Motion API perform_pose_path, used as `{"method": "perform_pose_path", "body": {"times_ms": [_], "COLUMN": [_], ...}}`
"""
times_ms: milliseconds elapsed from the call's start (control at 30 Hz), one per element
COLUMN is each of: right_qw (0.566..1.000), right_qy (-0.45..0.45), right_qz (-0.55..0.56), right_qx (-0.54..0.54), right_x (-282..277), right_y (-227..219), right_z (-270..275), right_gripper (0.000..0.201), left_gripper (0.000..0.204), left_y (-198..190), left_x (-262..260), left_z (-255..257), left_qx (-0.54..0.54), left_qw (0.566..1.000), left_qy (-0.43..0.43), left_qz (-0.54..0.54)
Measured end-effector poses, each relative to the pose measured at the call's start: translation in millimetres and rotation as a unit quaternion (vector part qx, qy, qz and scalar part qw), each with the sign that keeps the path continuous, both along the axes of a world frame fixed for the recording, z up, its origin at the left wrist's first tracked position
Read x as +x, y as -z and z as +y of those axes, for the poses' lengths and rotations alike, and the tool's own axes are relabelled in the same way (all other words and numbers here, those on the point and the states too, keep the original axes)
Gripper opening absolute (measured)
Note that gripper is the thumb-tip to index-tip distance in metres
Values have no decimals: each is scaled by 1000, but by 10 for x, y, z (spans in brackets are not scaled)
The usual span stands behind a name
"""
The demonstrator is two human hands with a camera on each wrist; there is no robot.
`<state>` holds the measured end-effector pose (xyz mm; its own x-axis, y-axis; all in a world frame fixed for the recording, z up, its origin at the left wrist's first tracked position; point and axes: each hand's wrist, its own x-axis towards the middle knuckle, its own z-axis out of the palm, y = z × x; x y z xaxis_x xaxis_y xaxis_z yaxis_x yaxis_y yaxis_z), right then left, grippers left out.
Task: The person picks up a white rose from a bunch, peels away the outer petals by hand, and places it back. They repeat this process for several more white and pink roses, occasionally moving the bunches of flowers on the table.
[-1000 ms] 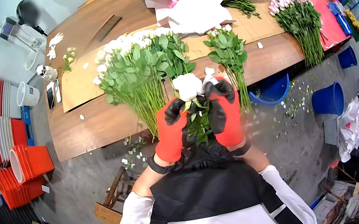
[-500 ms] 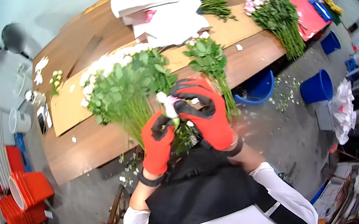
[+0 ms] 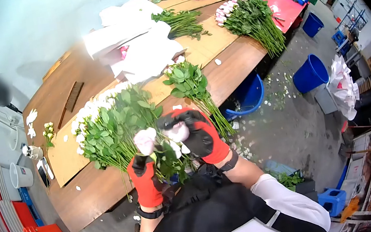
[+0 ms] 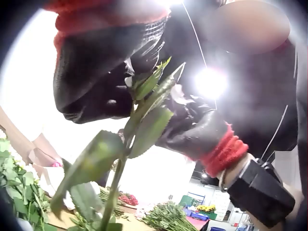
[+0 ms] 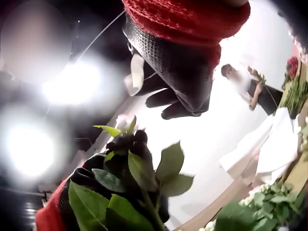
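Observation:
The left hand [image 3: 145, 182], in a red glove with black palm, grips a rose stem just under a pale pink bloom [image 3: 145, 141]. Beside the bloom, the right hand [image 3: 201, 137] has its fingers curled around loose pale petals [image 3: 177, 132]. In the right wrist view, a petal [image 5: 136, 76] hangs at the right hand [image 5: 178, 72], apart from the rose held by the left hand [image 5: 130, 168]. The leafy stem [image 4: 115, 190] runs down from the left hand [image 4: 96, 72] in the left wrist view. Fingertips are partly hidden.
White roses [image 3: 114, 122] and a smaller bunch [image 3: 189, 84] lie on the wooden table [image 3: 76, 204]. Behind are white wrapping [image 3: 137, 51], a brush [image 3: 72, 99] and pink roses [image 3: 253, 22]. Blue buckets [image 3: 309, 73] stand on the right; another person [image 5: 255, 91] stands beyond.
The head view has turned and shifted. My right hand, earlier over the bloom, is now to its right with pale petals in its fingers. The left hand still holds the rose.

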<state>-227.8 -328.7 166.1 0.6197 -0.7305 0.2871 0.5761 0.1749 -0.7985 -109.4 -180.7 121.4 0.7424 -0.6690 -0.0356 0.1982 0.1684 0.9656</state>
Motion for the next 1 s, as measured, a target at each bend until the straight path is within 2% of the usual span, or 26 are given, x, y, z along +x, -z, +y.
{"method": "perform_pose_path", "body": {"times_ms": [33,67,167,200,233,300,333,400,533,600,633,700,733,833,933,1000], "right_qw": [997,991,987,973,966,949,932,929,958,956,955,969,973,972,977,985], "right_qy": [9,17,30,78,75,93,104,97,79,80,80,53,40,57,71,51], "right_qz": [0,-22,126,166,215,220,247,273,218,208,201,209,213,200,194,155], "right_qx": [-79,-131,-96,-137,-126,-206,-242,-231,-166,-190,-201,-117,-75,-108,-59,51], "right_x": [-9,-18,-73,-33,-10,26,36,78,154,163,169,170,168,190,176,185], "right_y": [73,-46,-195,-154,-212,-216,-269,-319,-274,-216,-196,-241,-257,-210,-232,-190], "right_z": [-33,-24,43,85,136,182,220,311,362,317,308,341,353,356,386,423], "right_gripper": [22,23,27,31,35,37,42,40,32,30,29,27,26,21,19,19], "left_gripper": [31,34,37,41,42,38,35,28,25,24,24,23,25,25,22,18], "left_y": [11,-39,-149,-96,-109,-209,-225,-327,-264,-259,-269,-299,-286,-303,-242,-271], "left_x": [70,113,103,102,12,-31,-66,-92,-113,-96,-93,-91,-80,-74,-57,-109], "left_z": [-2,-16,-47,-67,-106,-129,-125,-142,-114,-111,-108,-108,-78,-72,-48,-76], "left_qx": [-8,-4,28,28,-13,1,7,11,12,16,1,-30,22,42,-10,-27], "left_qw": [1000,1000,998,995,994,996,992,988,980,976,980,986,957,978,992,999], "left_qy": [-11,-8,-39,-56,-95,-62,-76,-71,-79,-73,-62,-41,-61,-15,31,27], "left_qz": [-2,-15,-28,-75,-54,-69,-97,-135,-184,-206,-189,-156,-283,-206,-118,-5]}}
